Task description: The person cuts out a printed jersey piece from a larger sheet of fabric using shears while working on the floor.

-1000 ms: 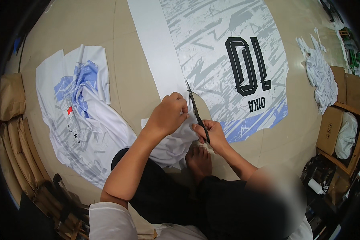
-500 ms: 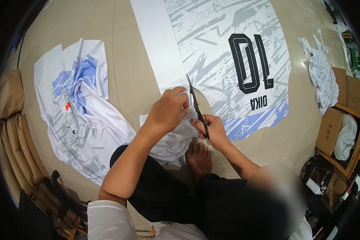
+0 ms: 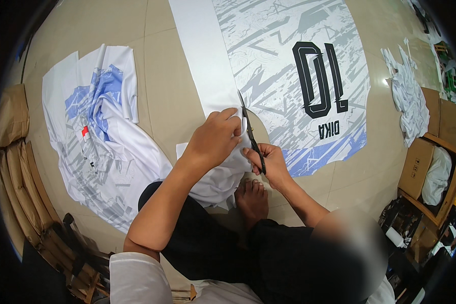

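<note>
My right hand [image 3: 269, 164] grips a pair of black scissors [image 3: 253, 138], whose blades point away from me along the edge of a printed jersey panel [image 3: 268, 66]. That panel is white and grey with large black digits and a blue band at its near end. Beside it, a plain white strip of fabric [image 3: 195, 45] runs toward me. My left hand [image 3: 219, 133] pinches this strip just left of the blades. Below the hand the white fabric bunches into loose folds [image 3: 213, 185] near my bare foot [image 3: 252, 201].
Another white, grey and blue printed fabric piece [image 3: 101, 131] lies crumpled on the tiled floor [image 3: 162, 66] at left. White scraps [image 3: 408, 96] are heaped at right, near a cardboard box [image 3: 416, 167]. Brown wrapped bundles [image 3: 23, 187] line the left side.
The view has shifted slightly, so the printed panel sits a little further right. Both hands keep nearly the same grip, and the scissors have barely moved.
</note>
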Demonstrator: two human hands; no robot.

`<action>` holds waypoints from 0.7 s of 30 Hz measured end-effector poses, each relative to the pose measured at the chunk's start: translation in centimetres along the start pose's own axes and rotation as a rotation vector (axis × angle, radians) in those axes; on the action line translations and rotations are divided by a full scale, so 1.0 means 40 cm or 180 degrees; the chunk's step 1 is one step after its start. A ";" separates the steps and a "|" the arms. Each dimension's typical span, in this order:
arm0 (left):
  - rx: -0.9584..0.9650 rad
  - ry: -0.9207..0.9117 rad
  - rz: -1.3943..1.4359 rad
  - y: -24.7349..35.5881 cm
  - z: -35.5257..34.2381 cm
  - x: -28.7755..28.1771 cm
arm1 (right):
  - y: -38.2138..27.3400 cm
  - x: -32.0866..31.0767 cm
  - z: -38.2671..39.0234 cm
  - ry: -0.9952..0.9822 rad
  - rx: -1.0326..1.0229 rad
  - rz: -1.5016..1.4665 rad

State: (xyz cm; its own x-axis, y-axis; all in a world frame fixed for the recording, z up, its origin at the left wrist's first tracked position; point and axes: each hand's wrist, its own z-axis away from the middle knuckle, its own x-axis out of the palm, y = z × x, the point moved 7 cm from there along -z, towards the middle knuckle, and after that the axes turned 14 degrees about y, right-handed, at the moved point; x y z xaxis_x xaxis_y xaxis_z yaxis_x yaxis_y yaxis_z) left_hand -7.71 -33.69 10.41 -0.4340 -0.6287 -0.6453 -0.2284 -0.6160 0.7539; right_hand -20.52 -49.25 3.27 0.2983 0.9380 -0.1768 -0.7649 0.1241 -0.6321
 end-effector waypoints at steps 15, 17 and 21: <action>-0.0125 -0.0209 -0.0034 -0.002 -0.004 0.007 | 0.005 0.002 -0.001 -0.0012 0.0047 -0.0019; -0.0103 -0.0189 -0.0026 -0.007 -0.002 0.011 | 0.005 0.003 0.000 -0.0007 0.0054 0.0025; -0.0091 -0.0244 -0.0055 -0.005 -0.005 0.015 | 0.010 0.000 -0.001 0.0000 0.0072 0.0025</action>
State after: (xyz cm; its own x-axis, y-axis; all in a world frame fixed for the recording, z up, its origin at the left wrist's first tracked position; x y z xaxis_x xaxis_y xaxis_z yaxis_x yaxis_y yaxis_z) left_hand -7.75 -34.05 9.83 -0.4958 -0.5804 -0.6460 -0.2120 -0.6405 0.7381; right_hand -20.80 -49.21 2.96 0.2922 0.9390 -0.1816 -0.7798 0.1240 -0.6136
